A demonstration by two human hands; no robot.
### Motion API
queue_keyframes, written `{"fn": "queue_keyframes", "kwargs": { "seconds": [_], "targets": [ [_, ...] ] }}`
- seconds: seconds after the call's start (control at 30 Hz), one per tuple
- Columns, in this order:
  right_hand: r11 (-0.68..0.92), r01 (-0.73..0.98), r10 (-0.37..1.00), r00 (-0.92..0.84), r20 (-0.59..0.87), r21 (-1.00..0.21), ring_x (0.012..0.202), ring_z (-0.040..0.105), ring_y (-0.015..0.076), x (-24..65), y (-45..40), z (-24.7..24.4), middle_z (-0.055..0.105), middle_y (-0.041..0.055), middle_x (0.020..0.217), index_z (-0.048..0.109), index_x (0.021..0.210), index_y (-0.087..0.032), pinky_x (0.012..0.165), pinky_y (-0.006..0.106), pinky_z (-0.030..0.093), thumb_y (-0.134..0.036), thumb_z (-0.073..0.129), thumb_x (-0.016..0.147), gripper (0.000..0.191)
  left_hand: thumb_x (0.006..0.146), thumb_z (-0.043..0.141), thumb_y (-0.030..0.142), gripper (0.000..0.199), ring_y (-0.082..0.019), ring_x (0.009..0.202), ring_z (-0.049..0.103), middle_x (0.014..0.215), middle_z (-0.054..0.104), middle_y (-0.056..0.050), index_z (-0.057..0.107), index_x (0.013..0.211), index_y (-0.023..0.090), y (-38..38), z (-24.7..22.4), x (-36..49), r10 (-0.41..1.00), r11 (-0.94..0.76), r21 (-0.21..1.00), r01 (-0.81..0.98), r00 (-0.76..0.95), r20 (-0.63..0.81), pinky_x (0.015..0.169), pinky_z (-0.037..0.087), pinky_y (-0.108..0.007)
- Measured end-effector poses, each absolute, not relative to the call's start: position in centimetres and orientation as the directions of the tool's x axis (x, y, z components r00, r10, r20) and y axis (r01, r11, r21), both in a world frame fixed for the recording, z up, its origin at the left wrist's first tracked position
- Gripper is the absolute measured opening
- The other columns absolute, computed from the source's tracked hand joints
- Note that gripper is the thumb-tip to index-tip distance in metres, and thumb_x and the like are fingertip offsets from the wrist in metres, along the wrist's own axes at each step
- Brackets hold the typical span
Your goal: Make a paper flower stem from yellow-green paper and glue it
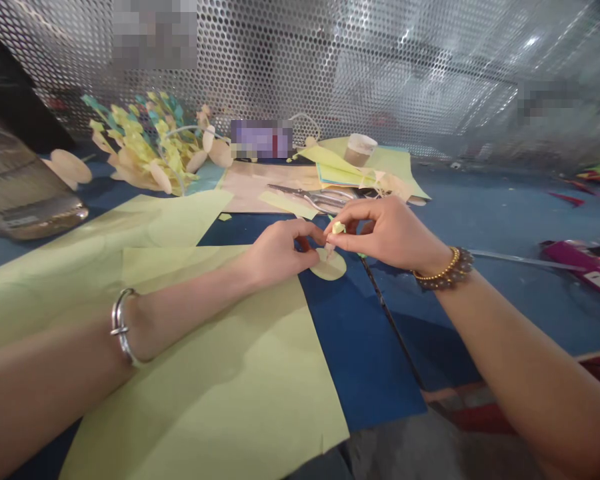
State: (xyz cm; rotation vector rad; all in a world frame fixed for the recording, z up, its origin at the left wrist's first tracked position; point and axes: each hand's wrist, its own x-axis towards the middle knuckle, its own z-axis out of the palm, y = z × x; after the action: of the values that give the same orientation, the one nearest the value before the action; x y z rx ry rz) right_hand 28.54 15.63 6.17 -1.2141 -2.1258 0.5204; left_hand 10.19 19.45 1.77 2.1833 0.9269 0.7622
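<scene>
Near the middle of the view, my right hand (380,227) pinches a small pale yellow piece (339,229) between thumb and fingers. Below that piece lies a pale yellow oval disc (333,267) on the blue table. My left hand (285,250) reaches in from the left, its fingers bent and the thumb at the disc's left edge; its fingertips nearly meet those of my right hand. Whether the left fingers press on the disc is hard to make out. Under my left forearm lies a large pale yellow sheet (230,373).
Behind my hands lie metal scissors (325,199) and stacked coloured paper (400,170) with a cup (360,149) on it. Yellow and teal paper flowers (165,140) and a large clear bottle (20,180) stand left. A purple tool (575,263) lies right, before a perforated metal screen (305,60).
</scene>
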Motion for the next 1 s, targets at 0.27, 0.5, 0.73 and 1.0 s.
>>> {"fn": "queue_keyframes", "kwargs": {
  "seconds": [0.27,0.5,0.73,1.0],
  "targets": [
    [0.495,0.612,0.867,-0.393,0.306,-0.617,0.07,0.061,0.0149,28.55,15.73,6.21,0.07,0.0046,0.078,0.071,0.075,-0.016,0.06,0.026,0.047,-0.025,0.064,0.075,0.011,0.066,0.056,0.01,0.025,-0.011,0.064,0.058,0.081,0.067,0.001,0.067,0.086,0.018,19.61,1.62,10.18,0.76,-0.559,0.727,0.4,0.597,0.256,0.06,0.045,-0.022],
    [0.499,0.612,0.864,-0.4,0.305,-0.613,0.072,0.061,0.0153,28.62,15.8,6.21,0.07,0.0046,0.079,0.071,0.075,-0.017,0.061,0.027,0.047,-0.025,0.064,0.076,0.012,0.066,0.057,0.011,0.024,-0.011,0.063,0.058,0.079,0.066,0.001,0.067,0.087,0.018,19.61,1.59,10.18,0.762,-0.559,0.724,0.403,0.594,0.257,0.059,0.044,-0.023],
    [0.499,0.617,0.865,-0.398,0.306,-0.609,0.071,0.06,0.0146,28.58,15.74,6.28,0.07,0.0046,0.078,0.071,0.076,-0.016,0.06,0.026,0.046,-0.025,0.064,0.076,0.011,0.069,0.062,0.019,0.016,-0.013,0.067,0.06,0.079,0.064,0.0,0.067,0.084,0.018,19.46,1.73,10.42,0.753,-0.576,0.701,0.42,0.606,0.256,0.059,0.044,-0.023],
    [0.498,0.613,0.866,-0.395,0.308,-0.614,0.07,0.06,0.0145,28.57,15.71,6.29,0.07,0.0045,0.078,0.071,0.075,-0.016,0.06,0.026,0.047,-0.025,0.064,0.076,0.011,0.073,0.063,0.026,0.012,-0.011,0.066,0.059,0.083,0.066,-0.001,0.069,0.081,0.018,19.38,1.74,10.46,0.742,-0.577,0.727,0.371,0.61,0.278,0.06,0.044,-0.022]
  ]
}}
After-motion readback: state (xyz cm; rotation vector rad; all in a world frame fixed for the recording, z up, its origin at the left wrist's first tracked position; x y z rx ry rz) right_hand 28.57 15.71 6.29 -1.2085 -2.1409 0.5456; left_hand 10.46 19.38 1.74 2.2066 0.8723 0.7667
